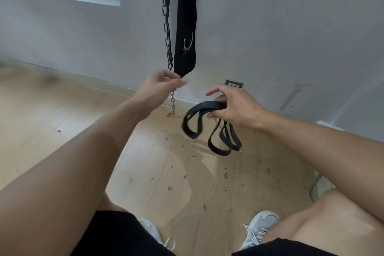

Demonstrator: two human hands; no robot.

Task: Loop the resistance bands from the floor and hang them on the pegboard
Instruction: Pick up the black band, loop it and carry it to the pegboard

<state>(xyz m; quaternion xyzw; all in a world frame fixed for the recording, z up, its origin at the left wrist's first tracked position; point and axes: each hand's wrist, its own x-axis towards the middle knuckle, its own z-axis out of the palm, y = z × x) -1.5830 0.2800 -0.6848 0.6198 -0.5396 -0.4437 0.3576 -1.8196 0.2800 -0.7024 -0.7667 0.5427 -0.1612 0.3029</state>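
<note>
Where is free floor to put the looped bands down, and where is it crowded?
Bare floor lies left of the chain, along the wall. The patch between the shoes and the resistance band holds only small debris. It is crowded around the chain and belt.

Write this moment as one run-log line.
right hand: holds looped black resistance band | left hand: free, near chain | band above floor, not hung

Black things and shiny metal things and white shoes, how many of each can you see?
Black: 2, the bundle of resistance bands gripped by the right hand and the belt hanging on the wall.
Metal: 2, the chain and the ring on the belt.
White: 2, the shoes.
Total: 6

How many bands are in the bundle cannot be told.
</note>
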